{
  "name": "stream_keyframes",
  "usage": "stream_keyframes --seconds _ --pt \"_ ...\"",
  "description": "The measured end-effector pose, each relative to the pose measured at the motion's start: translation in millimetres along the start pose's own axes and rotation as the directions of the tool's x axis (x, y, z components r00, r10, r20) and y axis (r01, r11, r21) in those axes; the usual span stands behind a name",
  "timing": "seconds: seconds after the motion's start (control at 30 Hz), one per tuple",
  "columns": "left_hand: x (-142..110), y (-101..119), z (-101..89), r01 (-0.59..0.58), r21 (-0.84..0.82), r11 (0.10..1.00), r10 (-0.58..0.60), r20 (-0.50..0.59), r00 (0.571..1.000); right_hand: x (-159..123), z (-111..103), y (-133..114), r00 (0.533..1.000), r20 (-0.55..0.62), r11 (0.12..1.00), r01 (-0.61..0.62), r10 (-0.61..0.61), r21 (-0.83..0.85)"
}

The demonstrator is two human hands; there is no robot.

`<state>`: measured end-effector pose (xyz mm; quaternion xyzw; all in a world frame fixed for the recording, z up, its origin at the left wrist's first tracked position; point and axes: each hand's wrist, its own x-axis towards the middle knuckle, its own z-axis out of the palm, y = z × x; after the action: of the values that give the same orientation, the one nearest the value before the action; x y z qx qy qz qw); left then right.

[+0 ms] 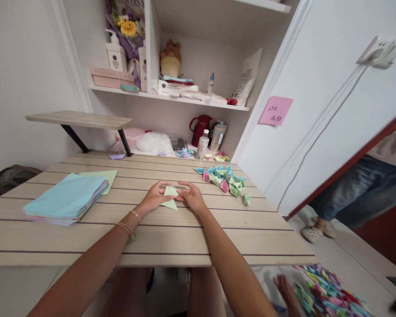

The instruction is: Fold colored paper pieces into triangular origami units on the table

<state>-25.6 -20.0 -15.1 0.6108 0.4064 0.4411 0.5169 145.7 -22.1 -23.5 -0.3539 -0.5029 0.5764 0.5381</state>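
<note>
A pale green sheet of origami paper (170, 203), folded into pointed triangular flaps, is held between my two hands just above the slatted table. My left hand (155, 195) pinches its left side, thumb across the front. On the right side, my right hand (192, 196) grips the paper's edge with thumb and fingers. Several folded paper boats (225, 185) in blue, green and pink lie in a cluster to the right of my hands. To the left sits a stack of coloured paper (66, 196), blue on top, with a green sheet (108, 179) partly under it.
A small raised shelf (82, 118) stands at the back left. Behind are a bottle (203, 144), a red jug (200, 130) and a tumbler (218, 135). Beyond the right edge, another person's hand (287, 293) is near a colourful paper pile (330, 295) on the floor; someone else stands by the door.
</note>
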Motion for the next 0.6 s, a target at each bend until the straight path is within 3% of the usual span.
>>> stream_keyframes --seconds 0.17,0.3,0.4,0.6 --pt "1.2 2.8 2.1 0.048 -0.049 0.998 -0.044 0.074 0.996 0.8 -2.5 -2.0 1.0 0.016 0.997 0.01 -0.008 -0.076" --pt "4.0 2.7 1.6 0.098 -0.143 0.985 -0.103 -0.028 0.994 1.5 -2.8 -8.5 0.992 -0.079 0.988 0.092 -0.102 -0.12" --pt "6.0 3.1 -2.4 0.05 -0.251 0.967 -0.083 -0.122 0.989 1.9 -3.4 -10.6 0.979 -0.129 0.975 0.135 -0.158 -0.174" --pt "4.6 4.8 -6.3 0.033 -0.406 0.913 -0.1 -0.145 0.984 0.4 -0.3 -7.3 1.0 0.021 0.977 -0.019 0.023 -0.21"
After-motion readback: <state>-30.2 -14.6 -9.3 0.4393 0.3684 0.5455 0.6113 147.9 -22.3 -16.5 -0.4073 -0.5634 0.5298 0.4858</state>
